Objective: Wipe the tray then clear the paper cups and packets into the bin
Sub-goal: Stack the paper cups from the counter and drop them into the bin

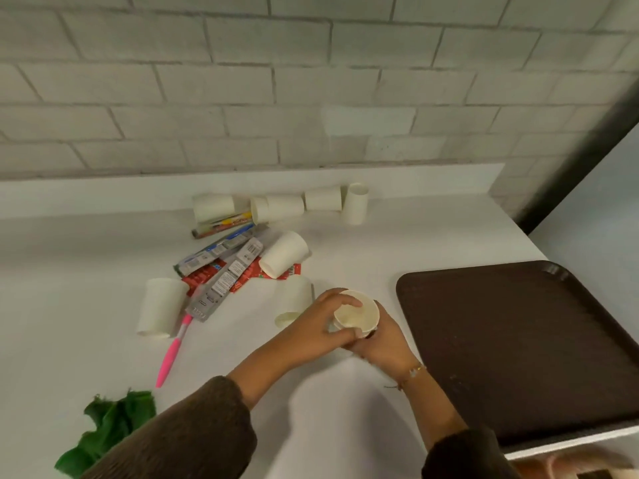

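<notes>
1. Both hands meet on the white counter [328, 416], a little below the view's middle, round one paper cup, the held cup [357, 312].
2. The left hand [320, 321] curls its fingers over the held cup's far rim from 9 o'clock. The right hand [385, 340] wraps it from 4 o'clock, thumb side up.
3. The held cup shows a round end to the camera. The blur hides whether it is one cup or several nested.
4. The brown tray [518, 340] lies flat at 3 o'clock of the hands, near them but apart, reaching the counter's right edge.
5. At 10 o'clock, just beside the left hand, the nearest cup [294, 300] lies on its side.
6. Farther out at 11 o'clock the packets [224, 271] lie in a loose pile, red and grey, and a tipped cup [284, 254] rests on their right end.
7. A side cup [160, 307] lies at 9 o'clock, touching the pile's left end.
8. The back cups [323, 199] form a row at 12 o'clock, along the brick wall [242, 98].
9. A pink toothbrush [171, 354] lies at 8 o'clock, and a green cloth [114, 425] is crumpled at 7 o'clock by the left sleeve.
</notes>
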A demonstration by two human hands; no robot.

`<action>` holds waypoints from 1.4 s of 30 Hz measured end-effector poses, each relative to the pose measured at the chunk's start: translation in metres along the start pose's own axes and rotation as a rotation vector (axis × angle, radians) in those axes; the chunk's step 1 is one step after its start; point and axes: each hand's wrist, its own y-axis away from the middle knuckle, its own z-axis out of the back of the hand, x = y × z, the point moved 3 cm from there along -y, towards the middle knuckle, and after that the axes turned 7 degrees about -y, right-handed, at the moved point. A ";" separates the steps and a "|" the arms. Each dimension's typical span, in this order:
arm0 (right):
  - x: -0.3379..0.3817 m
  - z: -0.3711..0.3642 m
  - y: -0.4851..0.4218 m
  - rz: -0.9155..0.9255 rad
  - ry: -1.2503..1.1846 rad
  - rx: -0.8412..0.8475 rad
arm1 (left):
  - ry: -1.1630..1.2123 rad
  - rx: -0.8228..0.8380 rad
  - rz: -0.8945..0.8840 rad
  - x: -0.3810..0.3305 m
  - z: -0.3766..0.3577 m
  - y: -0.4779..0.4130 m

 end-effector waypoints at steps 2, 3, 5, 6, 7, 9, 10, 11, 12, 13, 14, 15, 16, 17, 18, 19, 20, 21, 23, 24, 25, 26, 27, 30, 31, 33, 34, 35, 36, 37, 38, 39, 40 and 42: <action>-0.001 -0.004 -0.002 0.033 0.013 -0.072 | -0.039 -0.108 -0.018 0.002 0.023 0.002; 0.001 -0.005 -0.003 0.034 0.037 -0.109 | -0.123 -0.159 -0.025 0.007 0.034 0.003; 0.004 -0.005 -0.008 0.035 0.065 -0.176 | -0.347 -0.146 0.006 0.021 0.051 0.005; 0.007 -0.005 -0.009 0.042 0.070 -0.187 | -0.454 -0.098 0.046 0.028 0.053 0.005; 0.008 -0.005 -0.011 0.043 0.083 -0.195 | -0.543 -0.049 0.082 0.036 0.052 0.005; 0.011 -0.005 -0.011 0.055 0.141 -0.209 | -0.641 0.004 0.116 0.047 0.046 0.002; 0.012 -0.006 -0.012 0.062 0.211 -0.236 | -0.647 -0.007 0.111 0.050 0.047 -0.001; 0.013 -0.004 -0.012 0.065 0.315 -0.274 | -0.606 -0.041 0.103 0.050 0.049 -0.002; 0.016 -0.002 -0.012 0.056 0.434 -0.316 | -0.537 -0.089 0.114 0.047 0.055 -0.003; 0.018 0.000 -0.012 0.052 0.541 -0.353 | -0.461 -0.156 0.133 0.043 0.063 -0.004; 0.020 0.002 -0.012 0.059 0.618 -0.367 | -0.385 -0.224 0.153 0.036 0.073 -0.004; 0.022 0.004 -0.013 0.079 0.665 -0.370 | -0.304 -0.287 0.165 0.026 0.083 -0.005; 0.023 0.004 -0.014 0.104 0.700 -0.363 | -0.227 -0.329 0.186 0.016 0.091 -0.005; 0.023 0.003 -0.016 0.131 0.733 -0.356 | -0.151 -0.349 0.202 0.006 0.097 -0.005; 0.024 0.001 -0.018 0.151 0.766 -0.347 | -0.098 -0.337 0.211 -0.004 0.101 -0.005; 0.027 -0.003 -0.020 0.164 0.782 -0.336 | -0.085 -0.294 0.211 -0.012 0.103 -0.006; 0.030 -0.007 -0.023 0.176 0.787 -0.321 | -0.120 -0.226 0.212 -0.020 0.101 -0.008; 0.034 -0.012 -0.024 0.207 0.779 -0.303 | -0.187 -0.160 0.213 -0.023 0.096 -0.010; 0.039 -0.022 -0.024 0.303 0.691 -0.277 | -0.321 -0.077 0.212 -0.026 0.087 -0.013; 0.042 -0.027 -0.022 0.336 0.630 -0.271 | -0.347 -0.056 0.213 -0.026 0.084 -0.014; 0.044 -0.031 -0.020 0.339 0.574 -0.264 | -0.338 -0.044 0.217 -0.026 0.081 -0.014; 0.046 -0.035 -0.018 0.322 0.523 -0.258 | -0.297 -0.043 0.217 -0.025 0.081 -0.014; 0.047 -0.038 -0.017 0.301 0.476 -0.256 | -0.219 -0.045 0.225 -0.021 0.083 -0.014; 0.044 -0.039 -0.017 0.237 0.398 -0.278 | 0.002 -0.175 0.267 -0.004 0.109 -0.010; 0.043 -0.039 -0.016 0.216 0.380 -0.278 | 0.009 -0.256 0.292 0.007 0.123 -0.007; 0.043 -0.038 -0.016 0.191 0.356 -0.270 | -0.137 -0.410 0.403 0.038 0.150 0.006; 0.043 -0.038 -0.016 0.182 0.346 -0.265 | -0.262 -0.444 0.503 0.054 0.161 0.015; 0.043 -0.038 -0.015 0.178 0.328 -0.261 | -0.382 -0.433 0.624 0.070 0.169 0.024; 0.044 -0.040 -0.015 0.179 0.300 -0.253 | -0.477 -0.399 0.741 0.084 0.175 0.033; 0.043 -0.040 -0.015 0.180 0.269 -0.246 | -0.540 -0.357 0.834 0.098 0.178 0.042; 0.043 -0.042 -0.015 0.176 0.244 -0.237 | -0.580 -0.335 0.892 0.106 0.179 0.049; 0.044 -0.044 -0.014 0.170 0.231 -0.227 | -0.595 -0.335 0.923 0.116 0.180 0.056; 0.044 -0.046 -0.013 0.166 0.225 -0.216 | -0.590 -0.348 0.936 0.123 0.181 0.061; 0.046 -0.050 -0.013 0.174 0.215 -0.197 | -0.485 -0.386 0.935 0.134 0.180 0.068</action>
